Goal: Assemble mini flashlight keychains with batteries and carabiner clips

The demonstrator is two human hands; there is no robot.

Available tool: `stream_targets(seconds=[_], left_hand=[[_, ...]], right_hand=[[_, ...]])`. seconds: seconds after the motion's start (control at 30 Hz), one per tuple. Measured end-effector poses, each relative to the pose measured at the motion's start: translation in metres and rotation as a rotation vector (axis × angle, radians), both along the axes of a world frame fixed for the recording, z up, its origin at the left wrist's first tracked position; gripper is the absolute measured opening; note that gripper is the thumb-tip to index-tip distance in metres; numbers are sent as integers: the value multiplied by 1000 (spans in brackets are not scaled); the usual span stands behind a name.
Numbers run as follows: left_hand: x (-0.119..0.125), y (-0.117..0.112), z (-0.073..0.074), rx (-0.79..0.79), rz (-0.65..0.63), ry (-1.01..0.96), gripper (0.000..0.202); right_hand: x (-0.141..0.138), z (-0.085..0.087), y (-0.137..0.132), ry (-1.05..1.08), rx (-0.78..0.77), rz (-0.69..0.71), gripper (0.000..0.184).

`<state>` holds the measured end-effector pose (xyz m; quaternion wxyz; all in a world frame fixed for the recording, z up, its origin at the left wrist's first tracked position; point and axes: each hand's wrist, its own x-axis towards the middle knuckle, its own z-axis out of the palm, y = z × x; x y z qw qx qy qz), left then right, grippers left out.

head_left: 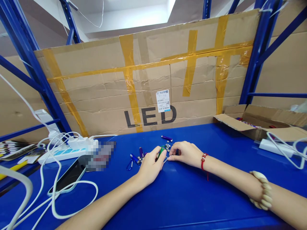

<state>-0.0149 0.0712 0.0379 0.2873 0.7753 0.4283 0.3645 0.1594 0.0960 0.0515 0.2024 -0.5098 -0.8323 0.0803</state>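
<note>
My left hand (150, 165) rests on the blue table (182, 195) with its fingers closed round a small green keychain light (161, 150). My right hand (184, 153) meets it from the right, fingers pinched at the light's end near a small silver metal piece (168, 147). Several blue and purple keychain lights (137, 157) lie just left of my left hand. One purple light (166, 138) lies a little beyond both hands. A red bead cord is on my right wrist and a pale bead bracelet sits further up that arm.
A taped cardboard sheet marked LED (148, 89) stands behind the table. At left lie a white power strip (64, 152), looping white cables (72, 191) and a dark phone (69, 175). An open cardboard box (261, 123) sits at right. Blue rack posts (257, 54) flank the table.
</note>
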Motion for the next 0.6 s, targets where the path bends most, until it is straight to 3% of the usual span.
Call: stream_targets(seconds=[0.23, 0.37, 0.6], left_hand=[[1, -2, -1, -4, 3, 5, 32], [0, -2, 2, 9, -8, 1, 31], [-1, 0, 3, 34, -40, 25, 23]], right_hand=[[0, -6, 3, 101, 11, 30, 21], [0, -7, 5, 310, -33, 85, 30], [-4, 6, -3, 639, -70, 73, 34]])
